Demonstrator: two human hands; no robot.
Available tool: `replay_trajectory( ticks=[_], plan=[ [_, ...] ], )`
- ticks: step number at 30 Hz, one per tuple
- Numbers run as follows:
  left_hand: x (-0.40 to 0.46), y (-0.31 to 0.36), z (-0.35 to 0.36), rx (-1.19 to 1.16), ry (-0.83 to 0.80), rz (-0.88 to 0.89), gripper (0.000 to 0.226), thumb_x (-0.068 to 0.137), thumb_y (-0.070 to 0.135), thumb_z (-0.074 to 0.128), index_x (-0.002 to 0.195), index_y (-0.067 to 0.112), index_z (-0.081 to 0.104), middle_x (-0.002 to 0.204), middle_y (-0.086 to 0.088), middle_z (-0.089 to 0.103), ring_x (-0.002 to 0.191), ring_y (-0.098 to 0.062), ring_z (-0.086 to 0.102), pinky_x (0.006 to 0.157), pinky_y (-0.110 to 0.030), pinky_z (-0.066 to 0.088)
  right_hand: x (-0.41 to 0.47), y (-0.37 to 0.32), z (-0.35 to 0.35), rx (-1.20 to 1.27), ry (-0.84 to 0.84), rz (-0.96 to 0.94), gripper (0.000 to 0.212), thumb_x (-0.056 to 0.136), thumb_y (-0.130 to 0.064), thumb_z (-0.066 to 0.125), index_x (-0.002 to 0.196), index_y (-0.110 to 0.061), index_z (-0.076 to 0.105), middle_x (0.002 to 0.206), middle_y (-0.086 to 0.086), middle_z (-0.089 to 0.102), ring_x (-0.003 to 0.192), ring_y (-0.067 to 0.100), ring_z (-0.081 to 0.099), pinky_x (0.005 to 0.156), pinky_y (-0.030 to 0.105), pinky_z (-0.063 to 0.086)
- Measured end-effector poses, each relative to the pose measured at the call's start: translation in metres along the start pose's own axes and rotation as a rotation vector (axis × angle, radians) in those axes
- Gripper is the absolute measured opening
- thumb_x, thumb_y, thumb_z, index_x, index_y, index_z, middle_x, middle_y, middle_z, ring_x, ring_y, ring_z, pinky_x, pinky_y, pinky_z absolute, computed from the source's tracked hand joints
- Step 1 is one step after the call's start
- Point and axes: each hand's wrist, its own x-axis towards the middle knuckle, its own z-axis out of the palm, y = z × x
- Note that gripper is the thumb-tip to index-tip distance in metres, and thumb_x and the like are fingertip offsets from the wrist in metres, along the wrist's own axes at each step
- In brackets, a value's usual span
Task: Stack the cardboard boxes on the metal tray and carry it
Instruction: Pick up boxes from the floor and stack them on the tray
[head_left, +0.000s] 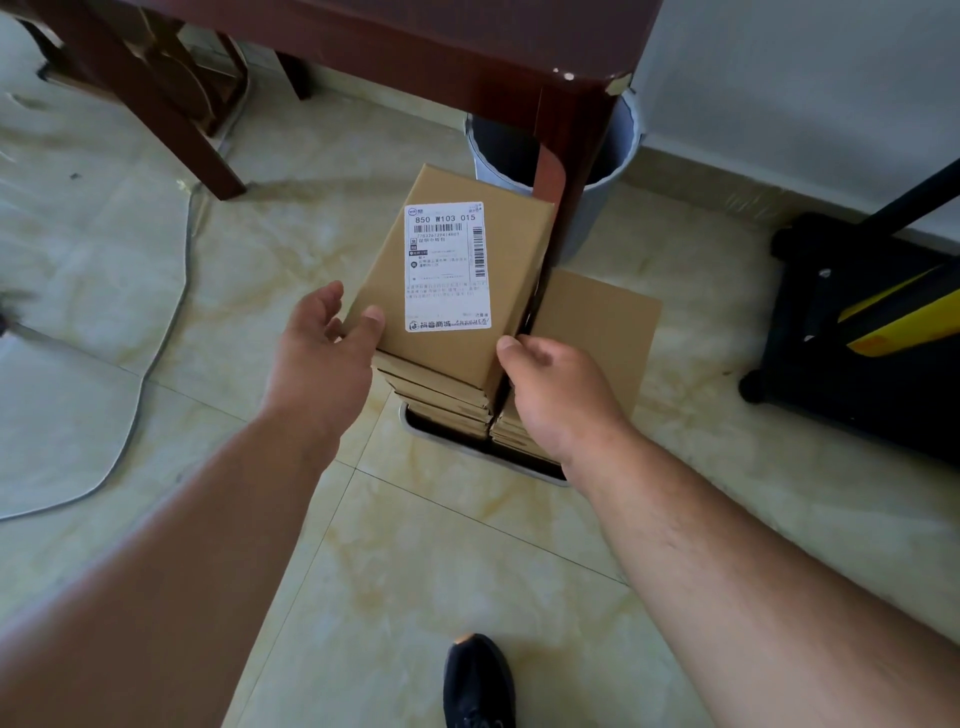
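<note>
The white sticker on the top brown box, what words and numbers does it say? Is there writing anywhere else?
"850 W103 015": top line of the white shipping label on the top brown cardboard box.
"抖音商城": bottom left of that label.
The barcodes' digits and the label's small print are too small or blurred to read.
No writing shows on the other brown cardboard boxes, the metal tray or anything else.

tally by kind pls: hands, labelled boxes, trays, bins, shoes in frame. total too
Bare hands: 2, left hand and right hand, both at the top box
Brown cardboard box with white shipping label: 1, on top of the left stack
Metal tray: 1, on the floor under the stacks
Grey round bin: 1
Black shoe: 1
Total: 6
Unlabelled boxes below: count unclear.
</note>
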Motion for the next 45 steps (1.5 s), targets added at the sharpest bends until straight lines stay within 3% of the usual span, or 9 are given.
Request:
replay_trajectory(
  ticks=[3, 8, 13, 16, 20, 23, 26, 29, 45],
  plan=[
    [-0.014, 0.004, -0.002, 0.074, 0.062, 0.036, 0.061, 0.100, 0.043, 0.064, 0.156, 0.037, 0.040, 0.158, 0.010, 0.045, 0.130, 0.000, 0.044, 0.104, -0.031, 0.038, -0.006, 0.007, -0.007, 0.018, 0.004, 0.021, 0.040, 0.103, -0.041, 0.054, 0.097, -0.004, 0.067, 0.078, -0.001, 0.068, 0.075, 0.020, 0.064, 0.073, 0.027, 0.050],
    [-0.058, 0.013, 0.010, 0.219, 0.097, 0.140, 0.059, 0.100, 0.041, 0.063, 0.154, 0.037, 0.040, 0.154, 0.015, 0.045, 0.137, -0.010, 0.047, 0.113, -0.037, 0.042, -0.019, 0.025, -0.030, 0.120, 0.028, 0.037, 0.025, 0.102, -0.038, 0.058, 0.088, -0.022, 0.071, 0.091, -0.016, 0.069, 0.105, 0.020, 0.071, 0.103, 0.047, 0.054],
    [-0.103, 0.022, 0.043, 0.209, 0.041, 0.142, 0.056, 0.099, 0.043, 0.064, 0.151, 0.043, 0.041, 0.150, 0.020, 0.044, 0.143, -0.010, 0.044, 0.118, -0.041, 0.039, -0.034, 0.046, -0.072, 0.218, 0.074, 0.048, 0.025, 0.101, -0.038, 0.059, 0.118, -0.027, 0.074, 0.115, -0.020, 0.073, 0.117, 0.007, 0.066, 0.109, 0.041, 0.050],
    [-0.133, 0.027, 0.071, 0.152, 0.024, 0.152, 0.052, 0.099, 0.041, 0.065, 0.148, 0.042, 0.046, 0.136, 0.026, 0.051, 0.130, 0.000, 0.053, 0.105, -0.020, 0.044, -0.045, 0.059, -0.103, 0.227, 0.082, 0.064, 0.037, 0.102, -0.041, 0.057, 0.133, -0.024, 0.069, 0.129, -0.008, 0.071, 0.123, 0.011, 0.065, 0.110, 0.040, 0.050],
    [-0.178, 0.024, 0.120, 0.123, -0.067, 0.161, 0.043, 0.100, 0.035, 0.064, 0.142, 0.038, 0.052, 0.139, 0.018, 0.059, 0.128, 0.006, 0.055, 0.095, -0.013, 0.043, -0.058, 0.091, -0.154, 0.237, 0.131, 0.089, 0.028, 0.102, -0.037, 0.057, 0.117, -0.020, 0.074, 0.115, 0.000, 0.076, 0.115, 0.017, 0.069, 0.106, 0.041, 0.053],
    [-0.211, 0.019, 0.164, 0.139, -0.193, 0.128, 0.043, 0.100, 0.032, 0.064, 0.140, 0.039, 0.050, 0.135, 0.015, 0.060, 0.126, 0.004, 0.057, 0.100, -0.021, 0.047, -0.070, 0.120, -0.193, 0.239, 0.183, 0.132, 0.043, 0.100, -0.043, 0.060, 0.139, -0.023, 0.064, 0.137, -0.009, 0.067, 0.126, 0.008, 0.062, 0.113, 0.039, 0.047],
    [-0.239, 0.012, 0.209, 0.197, -0.349, 0.004, 0.052, 0.100, 0.038, 0.064, 0.148, 0.034, 0.047, 0.142, 0.010, 0.058, 0.132, -0.005, 0.054, 0.097, -0.025, 0.044, -0.084, 0.155, -0.233, 0.211, 0.232, 0.184, 0.046, 0.100, -0.042, 0.061, 0.135, -0.013, 0.064, 0.138, -0.001, 0.068, 0.124, 0.012, 0.063, 0.112, 0.039, 0.047],
    [-0.263, 0.006, 0.247, 0.230, -0.461, -0.141, 0.057, 0.099, 0.044, 0.064, 0.152, 0.036, 0.042, 0.150, 0.009, 0.053, 0.130, -0.007, 0.051, 0.094, -0.027, 0.040, -0.101, 0.184, -0.266, 0.233, 0.264, 0.239, 0.047, 0.099, -0.044, 0.062, 0.141, -0.022, 0.061, 0.141, -0.010, 0.063, 0.122, 0.004, 0.058, 0.107, 0.028, 0.043],
    [-0.400, -0.015, 0.424, 0.460, -0.681, -0.146, 0.056, 0.101, 0.041, 0.062, 0.152, 0.037, 0.042, 0.150, 0.018, 0.049, 0.123, -0.004, 0.051, 0.095, -0.028, 0.036, -0.185, 0.350, -0.442, 0.341, 0.520, 0.451, 0.051, 0.101, -0.042, 0.059, 0.148, -0.021, 0.055, 0.148, -0.005, 0.058, 0.133, 0.009, 0.053, 0.102, 0.024, 0.036]
  ],
)
